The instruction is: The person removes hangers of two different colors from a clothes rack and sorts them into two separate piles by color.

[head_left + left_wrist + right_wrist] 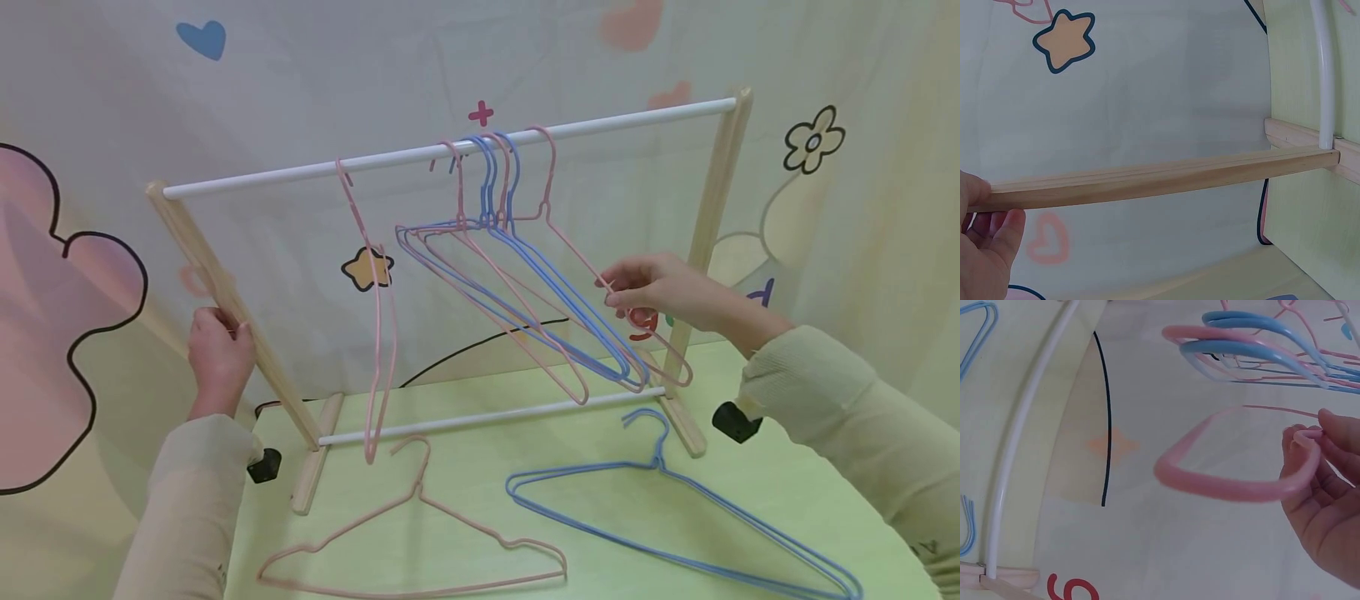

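Note:
My left hand grips the left wooden post of a small clothes rack, its thumb and fingers on either side of the wood in the left wrist view. On the right, my right hand pinches one sloping arm of a pink hanger between thumb and fingers. That hanger's hook sits over the rack's white top bar. Just left of it, several pink and blue hangers hang bunched together. Another pink hanger hangs apart, toward the bar's left end.
On the pale green table, a pink hanger lies front left and overlapping blue hangers lie front right. A white lower bar joins the rack's feet. Behind hangs a printed curtain.

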`<state>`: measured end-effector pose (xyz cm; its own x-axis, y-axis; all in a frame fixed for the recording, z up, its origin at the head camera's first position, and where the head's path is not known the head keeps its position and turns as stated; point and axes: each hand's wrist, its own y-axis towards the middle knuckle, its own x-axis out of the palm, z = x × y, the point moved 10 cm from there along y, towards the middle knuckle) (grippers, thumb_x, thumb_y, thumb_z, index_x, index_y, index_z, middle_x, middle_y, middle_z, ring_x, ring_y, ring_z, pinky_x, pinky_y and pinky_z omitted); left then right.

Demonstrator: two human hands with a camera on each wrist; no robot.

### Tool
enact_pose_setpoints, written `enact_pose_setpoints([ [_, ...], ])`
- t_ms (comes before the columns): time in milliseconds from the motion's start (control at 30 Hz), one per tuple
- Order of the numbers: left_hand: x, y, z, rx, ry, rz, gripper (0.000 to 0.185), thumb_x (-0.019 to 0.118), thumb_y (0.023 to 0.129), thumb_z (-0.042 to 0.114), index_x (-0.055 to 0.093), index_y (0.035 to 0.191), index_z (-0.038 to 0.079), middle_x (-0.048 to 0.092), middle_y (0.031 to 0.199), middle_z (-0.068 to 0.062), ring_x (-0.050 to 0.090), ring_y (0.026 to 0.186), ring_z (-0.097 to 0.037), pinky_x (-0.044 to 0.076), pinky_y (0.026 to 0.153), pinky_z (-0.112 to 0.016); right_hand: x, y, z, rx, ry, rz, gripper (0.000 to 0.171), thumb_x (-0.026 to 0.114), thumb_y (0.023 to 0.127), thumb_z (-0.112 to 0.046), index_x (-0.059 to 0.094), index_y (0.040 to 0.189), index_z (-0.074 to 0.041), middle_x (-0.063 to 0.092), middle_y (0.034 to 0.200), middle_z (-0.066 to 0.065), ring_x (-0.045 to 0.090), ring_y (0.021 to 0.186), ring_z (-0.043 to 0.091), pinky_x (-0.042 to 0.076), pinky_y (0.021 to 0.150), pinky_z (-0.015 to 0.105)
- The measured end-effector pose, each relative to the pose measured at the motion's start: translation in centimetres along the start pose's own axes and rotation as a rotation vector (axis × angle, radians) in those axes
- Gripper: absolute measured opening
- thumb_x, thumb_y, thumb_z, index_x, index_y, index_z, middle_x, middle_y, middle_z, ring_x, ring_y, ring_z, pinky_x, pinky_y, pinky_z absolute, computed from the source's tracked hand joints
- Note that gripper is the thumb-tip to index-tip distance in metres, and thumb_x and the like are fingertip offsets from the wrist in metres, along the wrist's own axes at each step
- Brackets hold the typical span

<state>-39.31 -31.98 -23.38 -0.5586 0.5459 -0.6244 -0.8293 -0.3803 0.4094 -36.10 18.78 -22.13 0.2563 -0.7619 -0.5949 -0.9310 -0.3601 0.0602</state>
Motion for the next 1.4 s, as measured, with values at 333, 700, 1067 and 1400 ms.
enact_pose_setpoints([
  [333,0.2,0.1,0.0,0.013,-0.004,0.016,0.032,0.042,0.089,0.014,0.035,0.113,-0.007,0.043,0.106,-0.025,0.043,0.097,-0.039,0.037,0.08,-0.047,-0.1,0.2,-0.1,0.045,-0.018,0.001,0.024,0.055,0.085,-0.007,0.054,0.106,0.004,0.056,0.074,0.001,0.052,0.063,0.014,0.047,0.057,0.028],
  [700,0.2,0.0,0.1,0.003,-0.005,0.007,0.033,0.041,0.09,0.014,0.035,0.114,-0.007,0.043,0.107,-0.025,0.044,0.097,-0.039,0.037,0.081,-0.047,-2.6,-0.6,-0.9,0.064,-0.044,0.103,0.025,0.056,0.085,-0.009,0.055,0.107,0.004,0.053,0.08,0.004,0.053,0.066,0.016,0.049,0.062,0.026],
  [1067,0.3,0.1,-0.1,0.004,0.001,0.007,0.032,0.042,0.089,0.014,0.035,0.113,-0.007,0.043,0.107,-0.025,0.044,0.096,-0.039,0.037,0.08,-0.047,-5.6,-2.7,-0.1,0.082,-0.127,0.19,0.029,0.056,0.085,-0.011,0.055,0.111,0.002,0.056,0.076,0.002,0.054,0.066,0.017,0.05,0.061,0.024],
  [1400,0.1,0.2,-0.3,0.005,0.008,0.017,0.032,0.042,0.089,0.014,0.035,0.112,-0.007,0.044,0.107,-0.026,0.044,0.098,-0.04,0.038,0.08,-0.047,-8.5,-5.0,1.3,0.103,-0.231,0.238,0.03,0.054,0.086,-0.008,0.055,0.114,0.005,0.058,0.078,0.004,0.054,0.065,0.017,0.05,0.059,0.023],
])
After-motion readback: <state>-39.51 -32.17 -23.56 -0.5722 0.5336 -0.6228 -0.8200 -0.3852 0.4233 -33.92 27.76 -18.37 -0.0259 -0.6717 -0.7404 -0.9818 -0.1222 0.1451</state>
